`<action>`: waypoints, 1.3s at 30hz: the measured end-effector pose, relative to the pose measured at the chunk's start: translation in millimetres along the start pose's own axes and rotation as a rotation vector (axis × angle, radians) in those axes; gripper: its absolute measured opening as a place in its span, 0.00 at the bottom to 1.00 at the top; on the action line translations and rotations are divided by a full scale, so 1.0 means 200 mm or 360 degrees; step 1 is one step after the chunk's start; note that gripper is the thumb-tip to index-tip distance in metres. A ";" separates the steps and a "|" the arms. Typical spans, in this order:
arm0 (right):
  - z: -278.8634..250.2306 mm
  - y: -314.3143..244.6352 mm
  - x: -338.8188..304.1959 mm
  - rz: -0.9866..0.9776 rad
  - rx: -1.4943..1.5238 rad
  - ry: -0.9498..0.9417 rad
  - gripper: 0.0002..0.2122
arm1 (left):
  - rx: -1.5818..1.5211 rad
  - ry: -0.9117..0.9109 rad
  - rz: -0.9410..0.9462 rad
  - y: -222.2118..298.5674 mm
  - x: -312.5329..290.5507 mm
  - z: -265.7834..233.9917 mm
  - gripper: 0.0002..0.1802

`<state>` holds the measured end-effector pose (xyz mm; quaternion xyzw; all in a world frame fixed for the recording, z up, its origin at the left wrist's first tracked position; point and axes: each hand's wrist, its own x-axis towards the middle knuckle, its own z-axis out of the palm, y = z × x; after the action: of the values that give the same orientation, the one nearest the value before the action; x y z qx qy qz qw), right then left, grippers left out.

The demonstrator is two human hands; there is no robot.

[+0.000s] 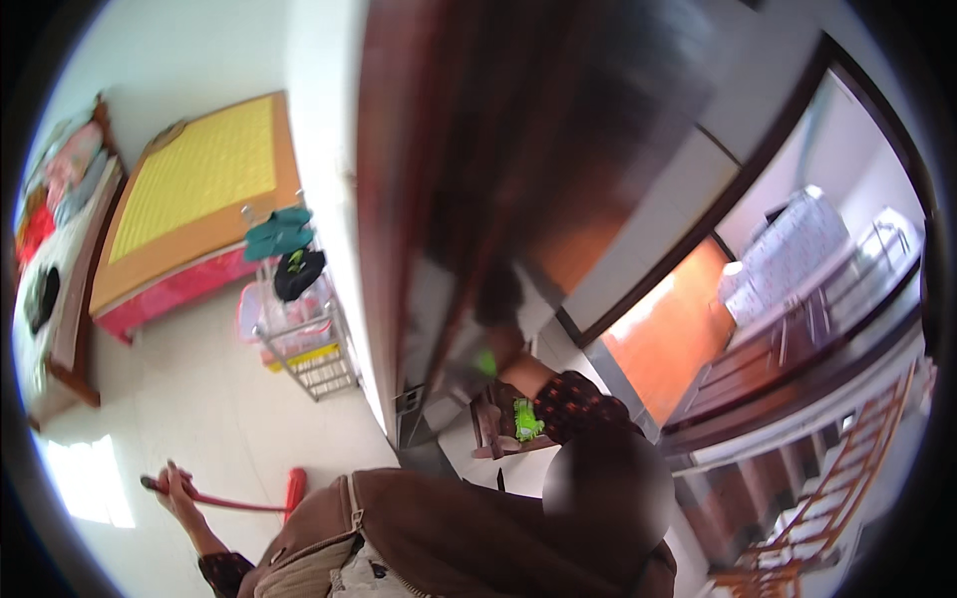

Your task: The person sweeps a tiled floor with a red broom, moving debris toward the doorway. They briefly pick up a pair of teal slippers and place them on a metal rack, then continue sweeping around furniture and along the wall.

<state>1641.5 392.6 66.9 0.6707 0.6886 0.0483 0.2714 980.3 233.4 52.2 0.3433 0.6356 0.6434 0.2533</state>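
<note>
My left hand, at the lower left, is closed round a thin red stick with a dark end. The stick runs right towards an upright red piece beside my brown jacket; its kind I cannot make out. My right arm, in a dark patterned sleeve, reaches up to the dark brown door. Blurred by motion, my right hand is at the door's lower part, its fingers not distinct. A bright green patch shows beside it, too smeared to name.
A low wooden stool with a green object stands under my right forearm. Left of the door is a metal rack with teal slippers. Beyond are a bed with a yellow mat and a stair railing at right.
</note>
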 end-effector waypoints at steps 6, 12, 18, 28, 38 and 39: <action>0.18 -0.08 -0.57 -0.0021 0.0546 0.0643 0.17 | -0.0121 0.0271 -0.0029 0.11 0.17 -0.07 0.23; 0.51 -0.36 -0.79 0.0486 0.1233 0.0392 0.13 | -0.0255 0.0363 0.0013 0.15 0.41 -0.36 0.25; 0.84 -0.82 -0.91 0.0361 0.1332 -0.0358 0.15 | -0.0335 0.0254 0.0103 0.27 0.55 -0.48 0.26; 0.46 -1.58 -0.31 -0.0438 0.1482 -0.0717 0.14 | -0.0410 0.0335 0.0289 0.30 0.67 -0.85 0.25; -0.23 -2.11 0.48 -0.0478 0.2305 -0.0462 0.13 | -0.0241 0.0414 0.0345 0.19 1.15 -0.90 0.26; -0.31 -2.16 0.60 -0.0492 0.2312 -0.0296 0.13 | -0.0221 0.0434 0.0340 0.16 1.20 -0.91 0.26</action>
<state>1232.1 483.4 -104.7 0.5780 0.6079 -0.5141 -0.1790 691.8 297.7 120.4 0.3002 0.5779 0.7497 0.1181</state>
